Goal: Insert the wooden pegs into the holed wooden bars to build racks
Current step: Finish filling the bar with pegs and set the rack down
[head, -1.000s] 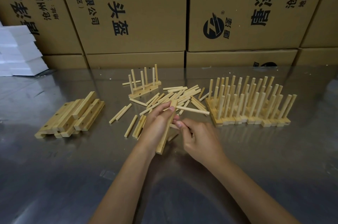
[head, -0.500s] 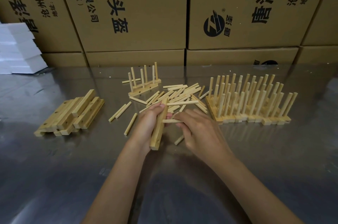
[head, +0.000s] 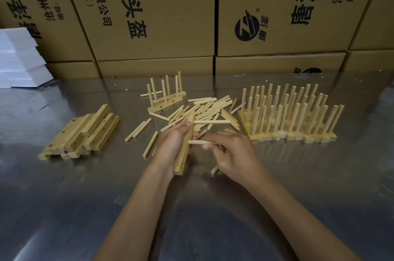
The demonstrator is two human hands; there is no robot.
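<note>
My left hand (head: 170, 143) grips a holed wooden bar (head: 183, 158), held lengthwise and pointing away from me. One peg (head: 213, 121) sticks out sideways from the bar's far end. My right hand (head: 232, 152) pinches a second peg (head: 200, 142), its left tip against the bar's middle. Behind my hands lies a loose heap of pegs (head: 204, 109). A stack of bare holed bars (head: 85, 132) lies at the left.
A row of finished racks (head: 290, 115) with upright pegs stands at the right. One more rack (head: 166, 98) stands behind the peg heap. Stray pegs (head: 138, 129) lie left of my hands. Cardboard boxes (head: 149, 15) wall the back; white foam blocks (head: 19, 58) sit far left.
My right hand has brought a second peg sideways to the bar's middle, where a second ago its fingers were at the bar's side. The bar has shifted slightly left with my left hand.
</note>
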